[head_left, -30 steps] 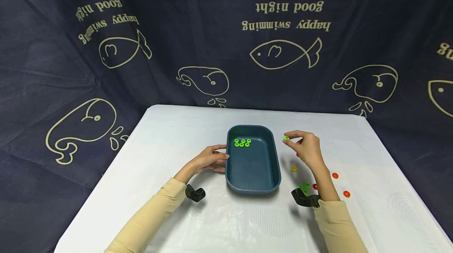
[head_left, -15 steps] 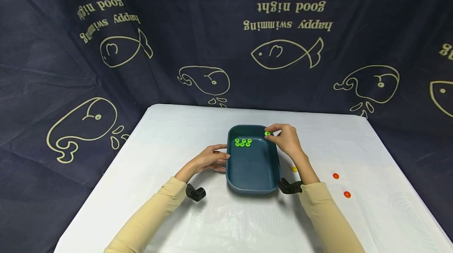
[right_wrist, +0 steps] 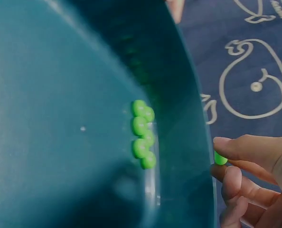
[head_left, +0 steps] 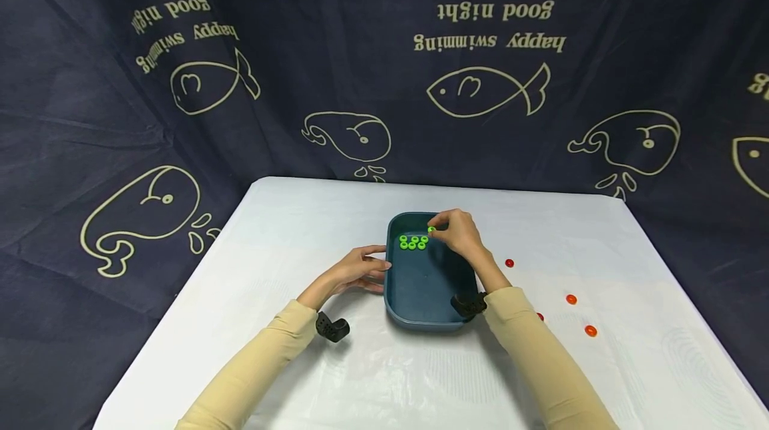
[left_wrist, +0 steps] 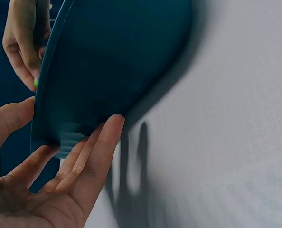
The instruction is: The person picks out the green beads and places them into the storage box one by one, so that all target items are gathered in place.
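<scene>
A deep blue-green plastic tub (head_left: 426,290) stands on the white-covered table. At its left side my left hand (head_left: 359,268) holds the wall, thumb at the rim and fingers along the outside, as the left wrist view shows (left_wrist: 70,175). Over the tub's far part, my right hand (head_left: 459,233) pinches a small green ring (right_wrist: 220,158) between thumb and fingertips. Several matching green rings (head_left: 412,243) lie in two short rows on the tub floor, just left of the pinched one. In the right wrist view these rings (right_wrist: 140,126) sit close together.
Right of the tub lie a small red ring (head_left: 509,263) and orange-red rings (head_left: 571,299). Another red piece (head_left: 540,316) shows partly beside the right sleeve (head_left: 535,350). A dark printed curtain (head_left: 384,83) hangs behind the table.
My right hand has moved left with the green ring, from beside the tub to over its inside. The forearm now covers the yellow and loose green rings. My left hand stays at the tub.
</scene>
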`<state>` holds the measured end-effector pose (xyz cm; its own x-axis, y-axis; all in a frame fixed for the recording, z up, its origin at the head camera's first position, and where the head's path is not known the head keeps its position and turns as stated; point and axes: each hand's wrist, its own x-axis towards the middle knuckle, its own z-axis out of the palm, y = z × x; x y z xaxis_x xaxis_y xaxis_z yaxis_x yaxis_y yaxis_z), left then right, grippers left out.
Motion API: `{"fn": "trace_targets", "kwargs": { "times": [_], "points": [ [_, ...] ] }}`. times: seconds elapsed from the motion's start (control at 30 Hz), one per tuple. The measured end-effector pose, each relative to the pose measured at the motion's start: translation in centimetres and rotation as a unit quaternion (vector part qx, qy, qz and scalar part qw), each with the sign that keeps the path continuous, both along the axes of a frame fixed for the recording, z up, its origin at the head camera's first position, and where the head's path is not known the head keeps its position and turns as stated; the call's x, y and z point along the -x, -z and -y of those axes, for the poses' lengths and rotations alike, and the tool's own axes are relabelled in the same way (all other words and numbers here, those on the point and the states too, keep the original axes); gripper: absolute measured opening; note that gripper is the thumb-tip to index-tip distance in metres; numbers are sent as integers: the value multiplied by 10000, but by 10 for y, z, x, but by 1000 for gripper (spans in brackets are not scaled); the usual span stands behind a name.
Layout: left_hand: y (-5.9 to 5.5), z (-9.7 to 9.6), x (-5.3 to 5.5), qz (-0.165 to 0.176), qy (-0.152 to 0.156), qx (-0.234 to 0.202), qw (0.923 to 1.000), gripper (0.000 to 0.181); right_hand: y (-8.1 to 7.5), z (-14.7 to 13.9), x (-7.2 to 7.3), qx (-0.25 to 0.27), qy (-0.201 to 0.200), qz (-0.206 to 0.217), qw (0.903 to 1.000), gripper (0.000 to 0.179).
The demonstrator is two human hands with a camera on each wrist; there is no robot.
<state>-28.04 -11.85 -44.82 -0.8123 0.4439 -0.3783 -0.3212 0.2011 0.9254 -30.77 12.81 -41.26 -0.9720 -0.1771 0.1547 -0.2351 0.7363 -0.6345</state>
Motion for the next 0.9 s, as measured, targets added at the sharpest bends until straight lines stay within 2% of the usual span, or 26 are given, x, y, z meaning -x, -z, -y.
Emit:
{"fn": "trace_targets", "kwargs": {
  "times": [0.23, 0.53, 0.9],
  "points": [
    [0, 0, 0, -37, 86, -36, 10000, 61, 11, 8, 12, -142, -62, 113, 9998, 20],
    [0, 0, -2, -65, 52, -27, 10000, 62, 22, 10, 20, -252, 65, 414, 9988, 21],
    [-1, 0, -3, -67, 60, -83, 9999, 63, 29, 11, 20, -429, 87, 195, 9989, 18]
  ]
}}
